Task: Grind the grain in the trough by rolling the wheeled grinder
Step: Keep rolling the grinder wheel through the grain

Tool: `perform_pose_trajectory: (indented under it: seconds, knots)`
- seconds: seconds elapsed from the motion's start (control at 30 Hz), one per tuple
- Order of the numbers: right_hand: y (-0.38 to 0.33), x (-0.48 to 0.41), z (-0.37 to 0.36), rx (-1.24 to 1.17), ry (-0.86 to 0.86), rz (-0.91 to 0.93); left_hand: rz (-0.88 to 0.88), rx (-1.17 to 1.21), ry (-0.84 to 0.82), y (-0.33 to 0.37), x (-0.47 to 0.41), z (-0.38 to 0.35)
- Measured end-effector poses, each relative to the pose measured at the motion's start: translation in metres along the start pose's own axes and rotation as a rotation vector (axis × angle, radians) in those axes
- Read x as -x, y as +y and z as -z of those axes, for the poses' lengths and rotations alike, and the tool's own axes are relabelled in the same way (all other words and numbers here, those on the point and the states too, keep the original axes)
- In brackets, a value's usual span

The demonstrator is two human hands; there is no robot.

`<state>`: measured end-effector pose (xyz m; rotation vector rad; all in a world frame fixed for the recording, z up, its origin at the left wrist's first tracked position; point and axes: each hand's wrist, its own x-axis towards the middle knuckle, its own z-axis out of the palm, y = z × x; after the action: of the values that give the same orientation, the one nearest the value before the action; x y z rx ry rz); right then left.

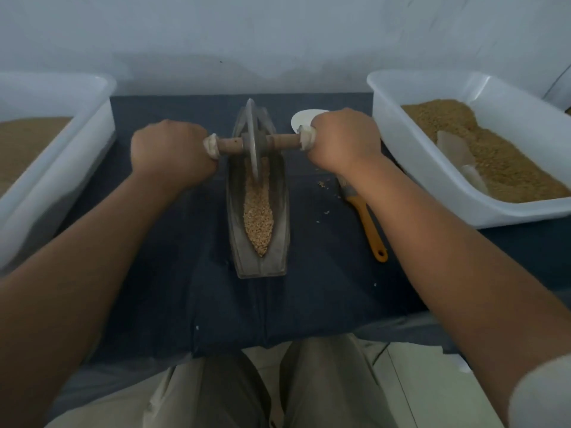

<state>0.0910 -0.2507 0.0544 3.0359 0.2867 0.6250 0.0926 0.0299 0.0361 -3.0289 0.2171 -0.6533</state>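
Wooden axle (231, 146) first: gripping it at both ends, left hand (168, 152) curled tight round the padded left end, right hand (343, 140) curled round the padded right end, knuckles up, so as to be pressing evenly on either side of the wheeled grinder (252, 140). Holding the disc upright and edge-on in the groove of the trough (282, 211), towards its far end, biting into the grain (258, 214). Seeing the grain heaped along the groove from the wheel back to the near tip, looking largely whole, so judging the grinding as early going. Running the trough lengthwise away from the body, between the arms, presumably for pushing and pulling along it. Resting it all on a dark blue cloth (185, 273), probably for catching strays; spotting a few spilled bits (324, 183) just right of the trough. Having an orange-handled brush (369, 223) lying by the right forearm, handy for sweeping. Flanking the work with a left tub (77, 143) and a right tub (401, 143), both holding brownish granular stuff, within reach.
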Motion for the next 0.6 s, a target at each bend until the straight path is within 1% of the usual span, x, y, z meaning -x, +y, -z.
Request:
perform_pose_trajectory:
  seconds: [0.07,0.17,0.23,0.3,0.43,0.5,0.6]
  knots:
    - [0.001,0.006,0.003,-0.03,-0.008,0.007,-0.01,-0.007,0.004,-0.002,0.009,0.001]
    - [0.003,0.035,0.01,-0.011,-0.052,0.073,-0.069,0.002,0.078,-0.01,0.046,0.001]
    - [0.006,0.056,0.017,0.031,-0.014,0.127,-0.107,0.023,0.122,-0.015,0.068,0.003]
    - [0.006,0.062,0.02,0.026,0.002,0.145,-0.108,0.027,0.139,-0.018,0.074,0.001]
    - [0.001,0.035,0.008,-0.004,-0.009,0.069,-0.031,-0.001,0.092,-0.012,0.05,-0.011]
    - [0.0,0.019,0.001,-0.052,0.029,0.014,-0.008,-0.005,0.066,-0.01,0.031,-0.016]
    - [-0.001,0.005,-0.004,-0.043,0.098,0.008,0.002,0.011,0.048,-0.008,0.012,-0.014]
